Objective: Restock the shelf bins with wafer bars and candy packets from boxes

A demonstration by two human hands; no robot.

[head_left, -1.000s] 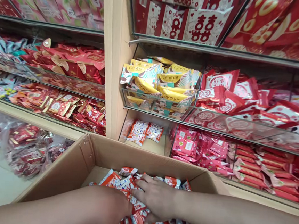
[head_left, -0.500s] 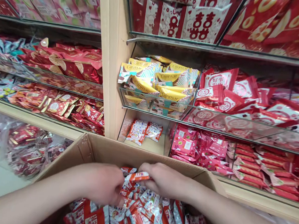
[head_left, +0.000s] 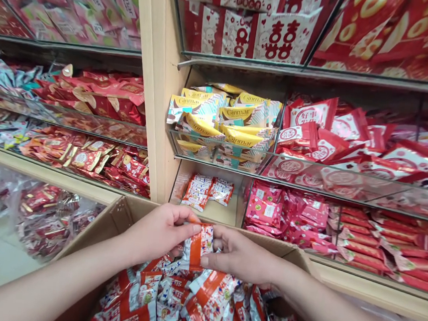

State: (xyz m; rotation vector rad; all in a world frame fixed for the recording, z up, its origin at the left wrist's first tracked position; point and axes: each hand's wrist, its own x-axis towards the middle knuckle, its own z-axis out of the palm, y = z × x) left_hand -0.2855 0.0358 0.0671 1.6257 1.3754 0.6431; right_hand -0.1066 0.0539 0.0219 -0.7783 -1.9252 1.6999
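Observation:
Between my two hands is a small red-and-white candy packet (head_left: pixel 196 249), held upright above the pile. My left hand (head_left: pixel 164 233) pinches its upper left part, thumb in front. My right hand (head_left: pixel 234 252) grips its right side, with the thumb near the lower edge. Whether more packets are behind it I cannot tell. Below, many loose packets of the same kind (head_left: pixel 213 293) fill an open cardboard box (head_left: pixel 138 214). Just beyond the box, a few matching packets (head_left: pixel 198 191) lie in a low shelf compartment (head_left: pixel 215 211).
Yellow Ginmar packets (head_left: pixel 242 115) sit behind a clear shelf guard (head_left: pixel 222 153) above that compartment. Pink packets (head_left: pixel 266 207) fill the bin to its right. A wooden upright (head_left: pixel 153 85) divides the shelves. Plastic bags of red packets (head_left: pixel 44 220) rest at the lower left.
Both hands have risen from the pile toward the box's far edge and come together. A packet now stands upright between them, its front facing me.

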